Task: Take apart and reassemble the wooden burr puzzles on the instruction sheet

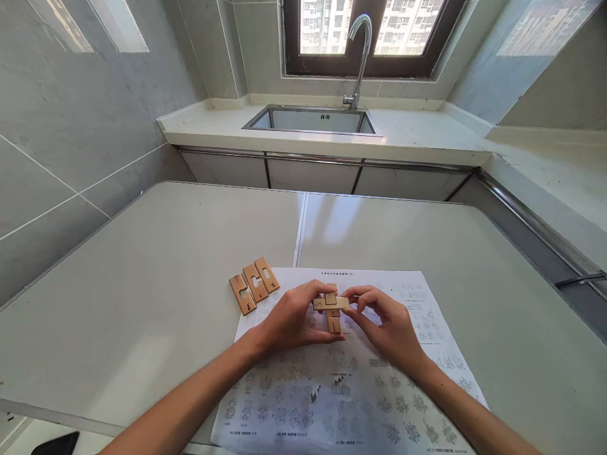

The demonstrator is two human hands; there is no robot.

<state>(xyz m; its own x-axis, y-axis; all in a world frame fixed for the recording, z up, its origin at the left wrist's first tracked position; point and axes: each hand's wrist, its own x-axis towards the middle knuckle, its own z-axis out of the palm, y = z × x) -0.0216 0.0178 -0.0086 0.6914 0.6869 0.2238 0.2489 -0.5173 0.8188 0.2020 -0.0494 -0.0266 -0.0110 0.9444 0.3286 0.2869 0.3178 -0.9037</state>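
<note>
Several interlocked wooden puzzle pieces (pixel 334 323) form a small cross between my two hands, just above a printed sheet (pixel 346 411). My left hand (pixel 294 316) grips the upright piece, fingers at its top and thumb at its lower end. The fingertips of my right hand (pixel 382 316) pinch the right end of the crosswise piece (pixel 331 304). Left of the hands, three notched wooden pieces lie in a slanted row: a left one (pixel 242 294), a middle one (pixel 255 282) and a right one with an oblong slot (pixel 267 275). Numbers are marked on some pieces.
The sheet carries many small line diagrams and lies on a pale table (pixel 142 265) with a seam. Beyond the table stand a counter (pixel 412 129), a sink (pixel 313 119) and a tap (pixel 363 57). A dark object (pixel 55 444) sits at the lower left.
</note>
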